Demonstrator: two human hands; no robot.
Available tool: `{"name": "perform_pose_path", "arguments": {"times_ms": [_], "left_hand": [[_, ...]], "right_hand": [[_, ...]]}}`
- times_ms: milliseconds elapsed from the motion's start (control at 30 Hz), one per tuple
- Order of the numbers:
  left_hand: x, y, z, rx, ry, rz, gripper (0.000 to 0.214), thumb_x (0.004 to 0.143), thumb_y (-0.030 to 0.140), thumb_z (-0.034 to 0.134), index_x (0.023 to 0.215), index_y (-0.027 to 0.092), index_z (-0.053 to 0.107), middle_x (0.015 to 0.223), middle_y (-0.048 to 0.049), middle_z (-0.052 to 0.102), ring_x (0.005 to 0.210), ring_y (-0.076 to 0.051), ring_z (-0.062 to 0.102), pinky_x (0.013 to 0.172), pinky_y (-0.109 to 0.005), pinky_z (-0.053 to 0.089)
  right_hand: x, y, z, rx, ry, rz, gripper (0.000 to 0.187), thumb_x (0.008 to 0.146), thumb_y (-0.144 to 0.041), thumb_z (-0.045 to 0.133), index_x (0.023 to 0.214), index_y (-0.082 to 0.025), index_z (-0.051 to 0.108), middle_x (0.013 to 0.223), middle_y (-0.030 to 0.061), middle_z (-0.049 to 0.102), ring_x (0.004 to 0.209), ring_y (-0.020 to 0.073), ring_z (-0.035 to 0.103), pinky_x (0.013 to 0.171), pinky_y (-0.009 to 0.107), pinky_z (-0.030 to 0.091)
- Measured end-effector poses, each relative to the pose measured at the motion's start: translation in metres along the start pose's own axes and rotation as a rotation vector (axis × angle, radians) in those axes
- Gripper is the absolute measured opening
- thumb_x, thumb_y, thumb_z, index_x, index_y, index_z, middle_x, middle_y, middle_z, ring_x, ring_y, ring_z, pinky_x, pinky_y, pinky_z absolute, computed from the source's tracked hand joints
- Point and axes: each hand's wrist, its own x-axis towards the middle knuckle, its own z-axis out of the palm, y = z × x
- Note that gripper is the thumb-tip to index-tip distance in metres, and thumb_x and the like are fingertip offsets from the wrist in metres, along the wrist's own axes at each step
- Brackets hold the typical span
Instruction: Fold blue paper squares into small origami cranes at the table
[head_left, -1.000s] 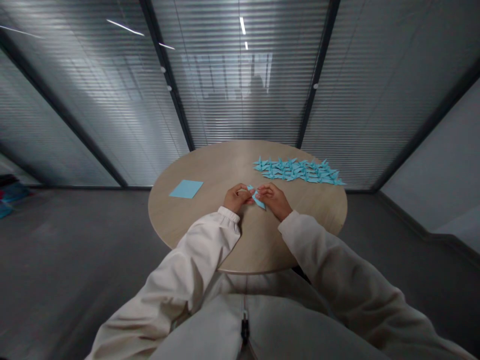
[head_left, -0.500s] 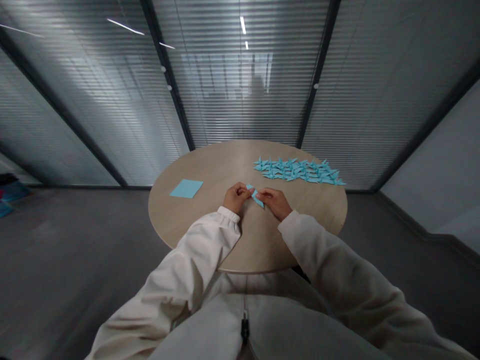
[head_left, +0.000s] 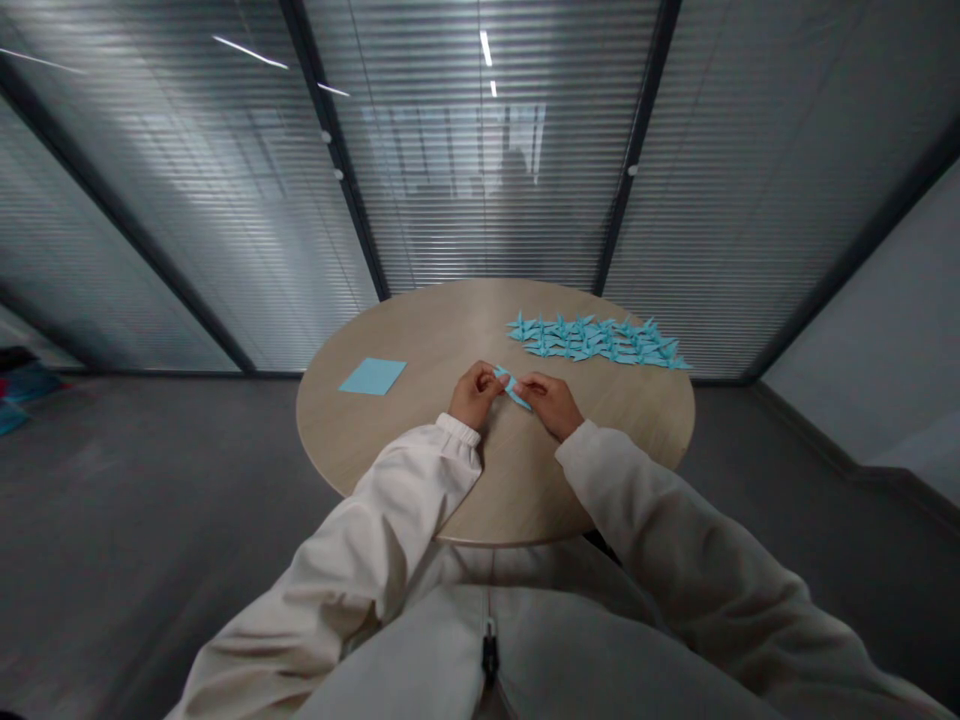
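Observation:
Between my two hands is a small folded piece of blue origami paper (head_left: 519, 399), held just over the middle of the table. My left hand (head_left: 475, 394) pinches its upper left side between thumb and fingers. From the other side, my right hand (head_left: 550, 402) grips it with thumb and forefinger. The paper's narrow lower end sticks out below the right fingertips; my fingers cover much of the rest. Left of my hands, a flat stack or sheet of blue square paper (head_left: 373, 376) lies on the table.
Several blue folded paper cranes (head_left: 592, 340) stand in close rows at the back right of the round wooden table (head_left: 517, 500). Behind the table rises a glass wall with blinds (head_left: 480, 230). Some blurred coloured items (head_left: 26, 385) sit on the floor at far left.
The lower end of the folded paper has swung slightly up and to the right and looks narrower. Both hands keep their hold in nearly the same place.

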Motion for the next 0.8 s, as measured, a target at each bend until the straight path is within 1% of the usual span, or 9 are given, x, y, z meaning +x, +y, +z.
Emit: {"name": "perform_pose_path", "arguments": {"times_ms": [100,167,233,367,533,667,800], "left_hand": [[0.001,0.002,-0.002,-0.045,0.006,0.011,0.036,0.058,0.041,0.072,0.07,0.016,0.049,0.06,0.0047,0.054,0.056,-0.007,0.051,0.059,-0.02,0.043],[0.003,0.002,-0.005,-0.076,0.015,-0.007,0.038,0.057,0.042,0.072,0.071,0.016,0.05,0.062,0.0039,0.056,0.057,-0.008,0.052,0.06,-0.021,0.044],[0.004,0.001,-0.007,-0.093,0.023,-0.03,0.038,0.056,0.042,0.073,0.072,0.016,0.051,0.064,0.0032,0.057,0.059,-0.008,0.054,0.061,-0.022,0.046],[0.004,0.003,-0.008,-0.086,0.023,-0.037,0.037,0.052,0.038,0.076,0.071,0.015,0.054,0.064,0.0023,0.058,0.06,-0.01,0.055,0.062,-0.024,0.047],[0.002,0.007,-0.007,0.002,0.014,0.01,0.028,0.054,0.033,0.076,0.067,0.015,0.058,0.059,0.0025,0.056,0.057,-0.01,0.053,0.06,-0.023,0.044],[0.002,0.005,-0.009,0.098,0.017,0.061,0.023,0.057,0.03,0.074,0.068,0.015,0.061,0.062,0.0019,0.056,0.059,-0.01,0.051,0.06,-0.022,0.041],[0.001,0.005,-0.011,0.164,-0.019,0.081,0.02,0.059,0.03,0.072,0.069,0.016,0.062,0.065,0.0011,0.058,0.064,-0.012,0.053,0.064,-0.022,0.04]], "right_hand": [[-0.002,-0.006,0.001,-0.045,0.046,-0.024,0.023,0.073,-0.04,0.059,0.079,-0.019,0.061,0.076,0.001,0.062,0.07,0.0151,0.058,0.066,0.027,0.045],[-0.003,-0.01,0.001,-0.006,0.077,-0.045,0.026,0.07,-0.039,0.062,0.087,-0.02,0.059,0.084,0.0023,0.062,0.077,0.0158,0.058,0.068,0.027,0.046],[-0.003,-0.012,0.001,0.061,0.078,-0.058,0.028,0.07,-0.038,0.062,0.09,-0.021,0.058,0.088,0.003,0.062,0.082,0.0162,0.058,0.071,0.027,0.047],[-0.001,-0.01,-0.002,0.112,0.063,-0.011,0.023,0.074,-0.041,0.057,0.083,-0.019,0.061,0.081,0.0018,0.062,0.076,0.0152,0.058,0.072,0.027,0.046],[0.002,-0.008,-0.005,0.119,0.029,0.046,0.022,0.07,-0.039,0.061,0.075,-0.018,0.063,0.07,-0.0001,0.061,0.065,0.0138,0.056,0.064,0.026,0.045],[0.002,-0.008,-0.005,0.11,-0.005,0.056,0.022,0.067,-0.038,0.063,0.072,-0.017,0.065,0.069,0.0004,0.063,0.066,0.0145,0.057,0.067,0.027,0.045],[0.002,-0.009,-0.004,0.11,-0.051,0.081,0.021,0.065,-0.036,0.064,0.073,-0.017,0.066,0.07,0.001,0.064,0.067,0.0147,0.058,0.066,0.028,0.045]]}}
